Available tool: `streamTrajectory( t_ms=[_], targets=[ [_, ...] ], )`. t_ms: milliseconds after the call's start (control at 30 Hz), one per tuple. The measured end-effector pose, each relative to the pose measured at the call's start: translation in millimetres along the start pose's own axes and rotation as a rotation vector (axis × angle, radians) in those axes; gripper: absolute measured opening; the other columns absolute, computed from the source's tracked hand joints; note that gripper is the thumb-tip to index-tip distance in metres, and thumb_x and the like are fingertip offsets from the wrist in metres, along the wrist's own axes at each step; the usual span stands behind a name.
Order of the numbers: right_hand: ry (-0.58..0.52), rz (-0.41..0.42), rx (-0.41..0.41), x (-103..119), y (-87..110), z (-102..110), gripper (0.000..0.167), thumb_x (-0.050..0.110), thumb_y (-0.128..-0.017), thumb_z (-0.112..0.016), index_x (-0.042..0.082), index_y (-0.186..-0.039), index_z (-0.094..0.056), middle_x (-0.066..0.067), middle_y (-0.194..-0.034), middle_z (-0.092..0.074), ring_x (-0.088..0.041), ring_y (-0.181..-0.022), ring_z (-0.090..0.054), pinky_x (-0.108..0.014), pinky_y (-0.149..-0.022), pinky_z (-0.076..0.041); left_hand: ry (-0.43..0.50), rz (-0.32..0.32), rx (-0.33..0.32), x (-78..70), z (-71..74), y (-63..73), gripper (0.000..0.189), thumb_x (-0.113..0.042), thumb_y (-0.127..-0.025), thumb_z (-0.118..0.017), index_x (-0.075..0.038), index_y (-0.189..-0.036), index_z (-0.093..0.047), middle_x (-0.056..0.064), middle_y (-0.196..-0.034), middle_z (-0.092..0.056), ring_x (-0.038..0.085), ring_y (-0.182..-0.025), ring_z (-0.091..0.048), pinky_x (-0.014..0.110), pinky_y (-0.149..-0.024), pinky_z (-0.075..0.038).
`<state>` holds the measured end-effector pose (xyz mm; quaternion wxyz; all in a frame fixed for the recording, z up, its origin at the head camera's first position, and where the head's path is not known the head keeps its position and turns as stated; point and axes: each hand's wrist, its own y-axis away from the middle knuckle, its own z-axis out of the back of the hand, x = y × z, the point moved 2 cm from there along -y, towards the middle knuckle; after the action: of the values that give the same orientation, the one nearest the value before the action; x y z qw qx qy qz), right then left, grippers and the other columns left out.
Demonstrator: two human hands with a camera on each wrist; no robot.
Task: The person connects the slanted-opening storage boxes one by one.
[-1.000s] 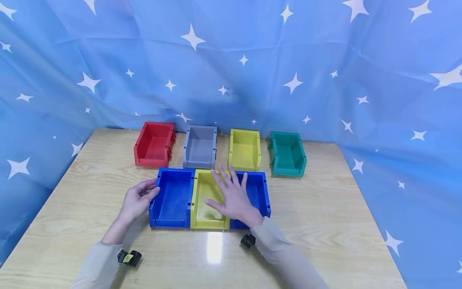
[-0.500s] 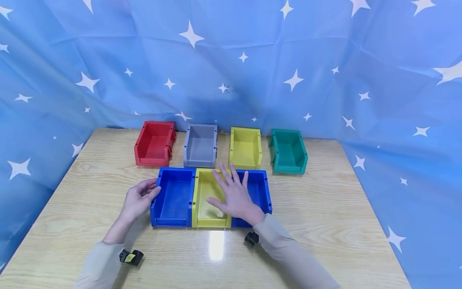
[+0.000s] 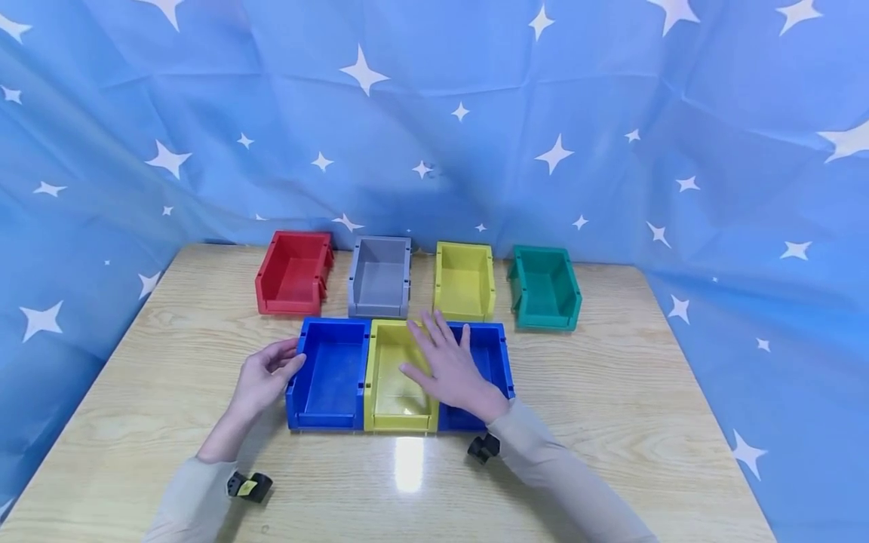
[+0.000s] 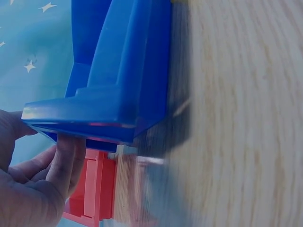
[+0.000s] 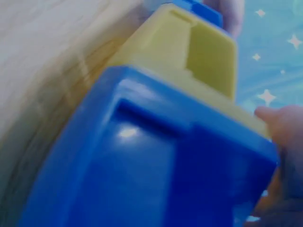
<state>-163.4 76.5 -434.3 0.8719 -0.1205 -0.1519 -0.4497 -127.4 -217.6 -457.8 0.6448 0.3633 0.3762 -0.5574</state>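
Three open-fronted storage bins stand side by side on the table: a left blue bin, a yellow bin and a right blue bin. My left hand pinches the outer side wall of the left blue bin, thumb over the rim and fingers outside. In the left wrist view that blue bin shows between thumb and fingers of the left hand. With fingers spread and straight, my right hand hovers over the yellow and right blue bins, partly hiding both. In the right wrist view its thumb shows past the rim.
Behind stands a row of separate bins: red, grey, yellow and green. A blue star-printed curtain hangs along the back and sides of the wooden table.
My right hand has shifted slightly right over the bins, showing more of the yellow one. The left hand keeps its pinch on the blue bin's wall. The head view has moved a little.
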Motion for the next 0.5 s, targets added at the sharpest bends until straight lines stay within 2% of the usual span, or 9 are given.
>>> streamTrajectory(
  t_ms=[133,233,500],
  targets=[
    [-0.067,0.049,-0.172,-3.0,0.3,17.6,0.064,0.037,-0.092,-0.057,0.004,-0.143,-0.036,-0.022,-0.149,-0.027,-0.038,-0.137,-0.021,-0.063,-0.104,-0.020,-0.013,-0.012,-0.014,1.2,-0.5,0.9,0.039,-0.014,-0.093,-0.059,0.008,-0.124,-0.054,0.026,-0.117,-0.059,0.035,-0.105,-0.059,0.009,-0.078,-0.046],
    [-0.108,0.051,-0.274,-10.6,1.6,30.6,0.059,0.030,-0.090,-0.062,0.000,-0.137,-0.043,-0.024,-0.144,-0.035,-0.039,-0.133,-0.031,-0.057,-0.105,-0.027,-0.011,-0.025,-0.020,1.6,-1.2,0.9,0.038,-0.013,-0.092,-0.060,0.009,-0.123,-0.055,0.027,-0.116,-0.060,0.036,-0.104,-0.059,0.008,-0.077,-0.045],
    [-0.160,-0.026,-0.402,-43.5,8.8,55.9,0.056,0.024,-0.088,-0.064,-0.004,-0.133,-0.046,-0.027,-0.141,-0.037,-0.042,-0.129,-0.036,-0.059,-0.102,-0.030,-0.021,-0.026,-0.016,2.0,-1.6,0.2,0.039,-0.015,-0.093,-0.059,0.008,-0.124,-0.054,0.026,-0.116,-0.060,0.035,-0.105,-0.058,0.005,-0.077,-0.042]
  ],
)
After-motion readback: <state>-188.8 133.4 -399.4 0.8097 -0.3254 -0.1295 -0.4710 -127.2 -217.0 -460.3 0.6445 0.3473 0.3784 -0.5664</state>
